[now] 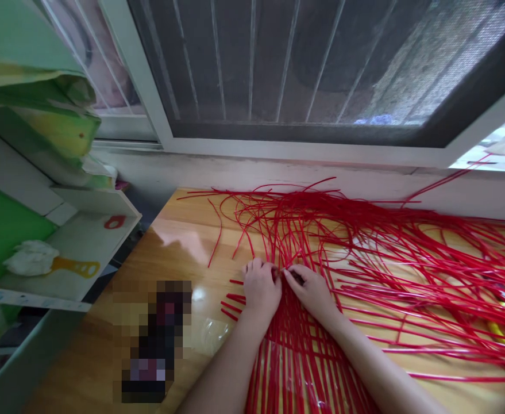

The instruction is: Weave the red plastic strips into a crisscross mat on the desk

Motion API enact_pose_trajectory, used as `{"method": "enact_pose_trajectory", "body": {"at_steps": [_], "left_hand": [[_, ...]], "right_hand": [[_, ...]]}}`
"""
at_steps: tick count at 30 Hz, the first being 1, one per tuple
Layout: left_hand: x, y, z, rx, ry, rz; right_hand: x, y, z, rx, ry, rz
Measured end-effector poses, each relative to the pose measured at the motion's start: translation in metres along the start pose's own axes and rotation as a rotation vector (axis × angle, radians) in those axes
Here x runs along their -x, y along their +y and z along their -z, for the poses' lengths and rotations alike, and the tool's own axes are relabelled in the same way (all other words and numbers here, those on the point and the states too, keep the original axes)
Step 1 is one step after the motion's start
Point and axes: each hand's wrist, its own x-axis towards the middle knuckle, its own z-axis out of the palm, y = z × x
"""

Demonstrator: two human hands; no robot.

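Many thin red plastic strips lie across the table, crossed into an open woven panel [304, 345] that reaches toward me. My left hand [262, 284] rests at the panel's far left edge, its fingers curled and pinching red strips [278, 253]. Close beside it, my right hand [310, 287] has thumb and index finger drawn together at the same strips. The two sets of fingertips almost meet. Clear tape or film seems to lie over part of the weave. Just what sits between the fingertips is partly hidden.
Loose red strips [390, 224] are heaped along the back and right of the wooden table [204, 230]. A pixelated dark object [157, 339] lies at left. Beyond the table's left edge stands a white shelf [80, 230] with a yellow-handled duster [73, 266]. A barred window [269, 69] rises behind.
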Motion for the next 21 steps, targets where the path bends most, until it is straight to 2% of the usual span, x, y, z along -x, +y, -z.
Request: {"method": "enact_pose_trajectory", "body": {"at_steps": [4,8,12,16,21], "left_hand": [[-0.003,-0.001,-0.001,0.041,-0.051,0.022],[-0.003,-0.007,0.006,0.224,-0.103,0.049],[-0.001,-0.009,0.017,0.340,-0.141,-0.054],[0.000,-0.009,0.021,0.348,-0.123,-0.121],[0.001,-0.007,0.017,0.341,-0.059,-0.154]], "right_hand": [[-0.001,-0.002,0.001,-0.003,-0.004,-0.018],[-0.002,-0.003,0.002,-0.013,-0.005,-0.064],[-0.003,0.001,0.000,0.033,-0.040,-0.048],[-0.003,0.006,-0.004,0.161,-0.101,-0.001],[-0.001,0.009,-0.007,0.171,-0.114,0.017]]}}
